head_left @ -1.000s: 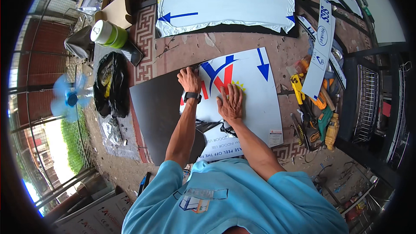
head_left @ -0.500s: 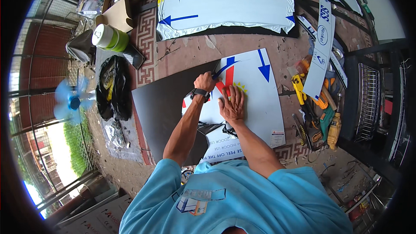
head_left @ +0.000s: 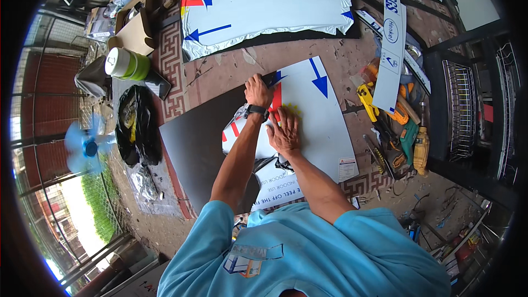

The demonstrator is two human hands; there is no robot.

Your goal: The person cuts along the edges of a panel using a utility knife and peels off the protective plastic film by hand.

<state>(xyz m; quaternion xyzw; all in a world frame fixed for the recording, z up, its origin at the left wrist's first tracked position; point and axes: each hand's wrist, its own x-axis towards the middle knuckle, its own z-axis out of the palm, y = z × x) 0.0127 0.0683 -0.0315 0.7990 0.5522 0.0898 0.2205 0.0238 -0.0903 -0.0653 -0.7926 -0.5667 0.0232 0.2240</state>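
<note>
A panel lay in front of the person on a reddish-brown table, its left part bare and dark, its right part covered by white printed film. The left hand was at the film's loose left edge, fingers close together and bent; whether they pinched the film could not be told. Just beside it, the right hand rested palm down on the film, fingers slightly spread. Left of the panel sat a black bag and a green-and-white jug; to its right, a green drill.
</note>
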